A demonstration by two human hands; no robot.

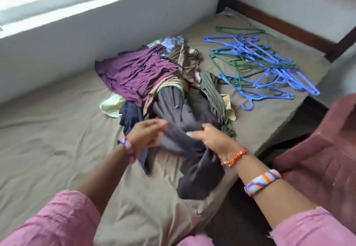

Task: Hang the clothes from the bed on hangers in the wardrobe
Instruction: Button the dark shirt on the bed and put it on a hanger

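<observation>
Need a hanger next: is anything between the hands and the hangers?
Nothing visible. The hangers lie bare on the bed, right of the clothes pile. Both hands, left and right, are on the dark garment.

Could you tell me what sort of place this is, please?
Most likely a bedroom in a home: a bed under a plain sheet stands against the wall below a window, with a pile of clothes and loose plastic hangers lying on it.
</observation>
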